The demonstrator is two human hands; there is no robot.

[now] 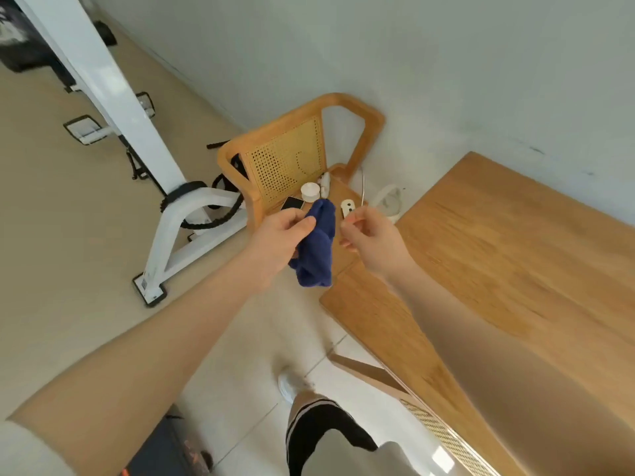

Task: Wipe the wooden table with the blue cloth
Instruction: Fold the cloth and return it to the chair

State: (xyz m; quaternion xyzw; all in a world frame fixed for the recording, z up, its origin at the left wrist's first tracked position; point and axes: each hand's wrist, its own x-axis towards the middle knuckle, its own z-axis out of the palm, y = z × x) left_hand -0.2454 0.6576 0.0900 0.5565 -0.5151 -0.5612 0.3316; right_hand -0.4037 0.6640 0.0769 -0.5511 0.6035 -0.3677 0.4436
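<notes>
The blue cloth [318, 245] hangs bunched in the air above the floor, just left of the wooden table's near corner. My left hand [280, 240] grips it at its upper part, between thumb and fingers. My right hand [369, 240] hovers beside the cloth on its right, fingers loosely curled and holding nothing that I can see. The wooden table [498, 255] fills the right side of the view, its light top bare.
A wooden chair [299, 156] with a cane back stands against the wall beyond my hands, with a white round container [310, 192], a dark phone [292, 203] and small white items on its seat. A white exercise machine [137, 139] stands on the left.
</notes>
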